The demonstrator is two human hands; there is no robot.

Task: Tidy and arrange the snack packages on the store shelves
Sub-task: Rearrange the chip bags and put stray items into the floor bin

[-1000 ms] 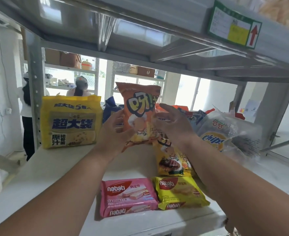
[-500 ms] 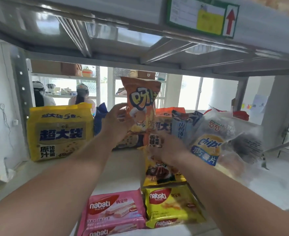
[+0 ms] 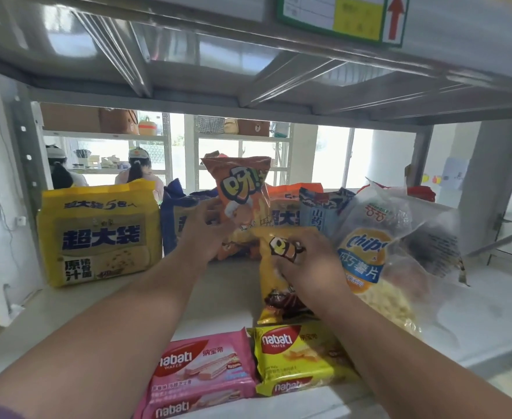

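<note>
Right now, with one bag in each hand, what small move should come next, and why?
Probably lift the yellow bag upright beside the orange bag. The left hand holds the orange bag standing, while the right hand grips the yellow bag, which leans forward over the shelf.

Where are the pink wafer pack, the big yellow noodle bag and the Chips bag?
pink wafer pack (image 3: 201, 371): head view, front face.
yellow noodle bag (image 3: 99, 234): head view, front label.
Chips bag (image 3: 365, 252): head view, logo.
</note>
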